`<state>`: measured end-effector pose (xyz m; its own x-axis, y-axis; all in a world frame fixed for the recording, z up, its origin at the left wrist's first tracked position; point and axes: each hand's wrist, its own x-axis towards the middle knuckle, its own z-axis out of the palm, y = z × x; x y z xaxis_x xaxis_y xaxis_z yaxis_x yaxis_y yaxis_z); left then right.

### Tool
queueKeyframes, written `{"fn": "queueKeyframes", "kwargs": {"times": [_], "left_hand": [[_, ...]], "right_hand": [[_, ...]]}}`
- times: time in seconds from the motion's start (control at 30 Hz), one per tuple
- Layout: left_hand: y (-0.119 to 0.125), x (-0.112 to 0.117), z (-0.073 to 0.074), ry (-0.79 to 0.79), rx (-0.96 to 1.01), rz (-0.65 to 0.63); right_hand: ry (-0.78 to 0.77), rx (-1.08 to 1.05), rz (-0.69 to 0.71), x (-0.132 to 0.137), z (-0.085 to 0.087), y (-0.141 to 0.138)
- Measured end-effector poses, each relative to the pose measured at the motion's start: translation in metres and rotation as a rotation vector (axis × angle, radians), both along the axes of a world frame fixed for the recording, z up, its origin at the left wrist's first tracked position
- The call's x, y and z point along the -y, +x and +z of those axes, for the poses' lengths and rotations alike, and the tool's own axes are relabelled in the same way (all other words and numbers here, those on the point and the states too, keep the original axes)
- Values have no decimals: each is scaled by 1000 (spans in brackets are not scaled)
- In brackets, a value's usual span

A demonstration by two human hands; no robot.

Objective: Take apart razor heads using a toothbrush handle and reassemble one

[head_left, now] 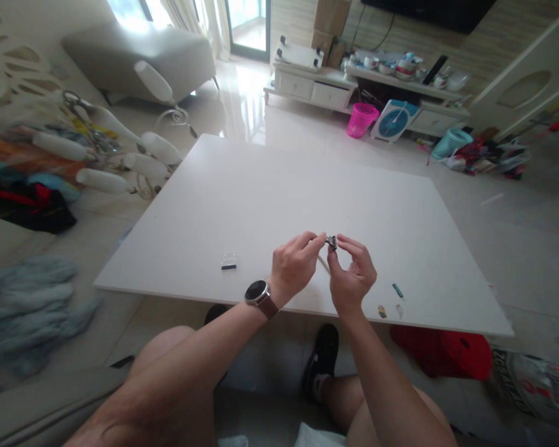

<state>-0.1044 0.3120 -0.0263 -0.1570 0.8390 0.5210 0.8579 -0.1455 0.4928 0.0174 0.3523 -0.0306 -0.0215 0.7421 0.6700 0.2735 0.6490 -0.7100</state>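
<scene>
Both hands meet over the near part of the white table (279, 192). Between their fingertips is a small black-and-silver piece (331, 241), shaped like a razor head. My left hand (294, 264), with a watch on its wrist, pinches its left end. My right hand (353, 278) holds the right side between thumb and fingers. A thin tan stick (323, 264) shows below, between the hands; I cannot tell whether it is held or lying. To the left lies a clear plastic case (228, 261) with a black strip. Right of my hands are a dark teal strip (397, 290) and a small yellowish piece (382, 311).
A clear small piece (399, 310) lies near the table's front edge. Under that edge stands a red stool-like object (442, 352). A lamp with white shades (144, 166) stands by the table's left side. Beyond are a pink basket (362, 120) and a blue fan (394, 120).
</scene>
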Motion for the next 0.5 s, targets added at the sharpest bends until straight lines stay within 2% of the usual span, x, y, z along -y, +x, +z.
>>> {"fn": "queueKeyframes", "kwargs": {"times": [0.13,0.27,0.33,0.5], "left_hand": [[-2,0,0,18,2,29],[-3,0,-1,44,13,37],[-2,-1,-2,42,27,24],[-2,-4,-2,9,162,-57]], "right_hand": [[-219,-184,50,-4,-3,-2],[-606,-472,267,-10,-4,-1],[-749,-549,357,-12,-3,-1],[-856,-637,393,-13,1,-1]]}}
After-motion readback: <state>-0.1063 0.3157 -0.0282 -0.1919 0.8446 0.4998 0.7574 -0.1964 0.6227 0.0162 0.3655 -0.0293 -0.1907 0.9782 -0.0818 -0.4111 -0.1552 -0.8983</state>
